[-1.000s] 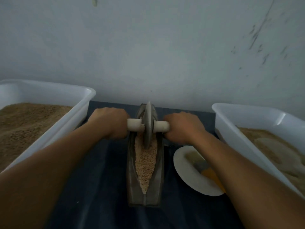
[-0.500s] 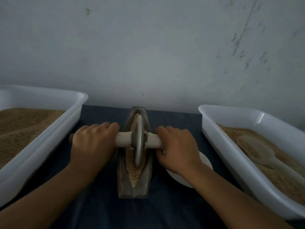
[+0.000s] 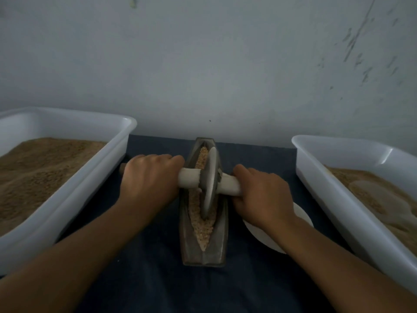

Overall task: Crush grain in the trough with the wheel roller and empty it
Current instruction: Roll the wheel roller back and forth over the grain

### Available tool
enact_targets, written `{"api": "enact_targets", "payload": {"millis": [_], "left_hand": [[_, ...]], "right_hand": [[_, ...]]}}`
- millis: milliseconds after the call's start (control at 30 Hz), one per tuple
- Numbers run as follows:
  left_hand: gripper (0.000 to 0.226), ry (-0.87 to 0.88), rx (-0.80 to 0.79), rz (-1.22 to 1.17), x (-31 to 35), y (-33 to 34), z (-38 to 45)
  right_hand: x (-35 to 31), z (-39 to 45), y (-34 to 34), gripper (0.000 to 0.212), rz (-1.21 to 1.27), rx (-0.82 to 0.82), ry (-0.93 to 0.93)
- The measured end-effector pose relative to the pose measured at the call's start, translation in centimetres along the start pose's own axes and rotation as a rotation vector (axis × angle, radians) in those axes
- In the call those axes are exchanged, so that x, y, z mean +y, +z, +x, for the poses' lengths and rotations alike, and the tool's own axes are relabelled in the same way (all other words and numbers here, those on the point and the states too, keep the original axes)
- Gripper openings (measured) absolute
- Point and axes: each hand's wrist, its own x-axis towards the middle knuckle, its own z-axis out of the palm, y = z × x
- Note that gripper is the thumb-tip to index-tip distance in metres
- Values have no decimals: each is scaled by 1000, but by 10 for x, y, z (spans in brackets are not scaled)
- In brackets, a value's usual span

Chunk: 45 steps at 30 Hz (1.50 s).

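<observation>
Grain (image 3: 200, 213) is seen lying along the groove of the trough (image 3: 204, 249), which sits at the lower centre of the frame on a dark cloth (image 3: 158, 279). The wheel roller (image 3: 210, 184) is stood on edge in the groove, its disc about midway along the trough, with coarse grain showing both beyond it and in front of it. The pale axle to the left of the disc is gripped by the left hand (image 3: 149, 179), fingers curled over it; the axle to the right is gripped in the same way by the right hand (image 3: 261, 197). Compared with a second ago, the disc has been drawn back from the far tip of the trough toward the nearer half, so a return stroke of the crushing is judged to be under way. The grain still looks whole in places, so emptying is judged not yet due. A white tub (image 3: 67, 199) of brown meal fills the left of the frame, another white tub (image 3: 352, 199) the right, and a white plate (image 3: 300, 218) is partly covered by the right wrist
</observation>
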Motion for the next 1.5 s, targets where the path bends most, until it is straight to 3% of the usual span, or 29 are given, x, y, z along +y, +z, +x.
{"api": "enact_targets", "payload": {"millis": [133, 233, 433, 700, 867, 1133, 1300, 1500], "left_hand": [[17, -120, -254, -24, -8, 7, 19], [22, -153, -429, -83, -13, 11, 37], [33, -166, -594, -137, -24, 20, 67], [26, -101, -845, -173, -25, 28, 102], [23, -98, -829, -179, -24, 30, 104], [37, -178, -671, -153, -25, 24, 79], [41, -210, -634, -144, -19, 18, 59], [32, -182, -462, -17, -5, 4, 36]], "right_hand": [[5, 31, 5, 25, -32, -141, 33], [10, 53, 8, 23, -50, -246, 52], [25, 81, 17, 21, -6, -423, 27], [33, 114, 20, 21, 170, -753, 53], [32, 114, 18, 23, 210, -807, 48], [26, 109, 13, 26, 176, -774, 44], [24, 91, 10, 25, 15, -571, -40], [19, 56, 7, 19, 2, -320, -53]]}}
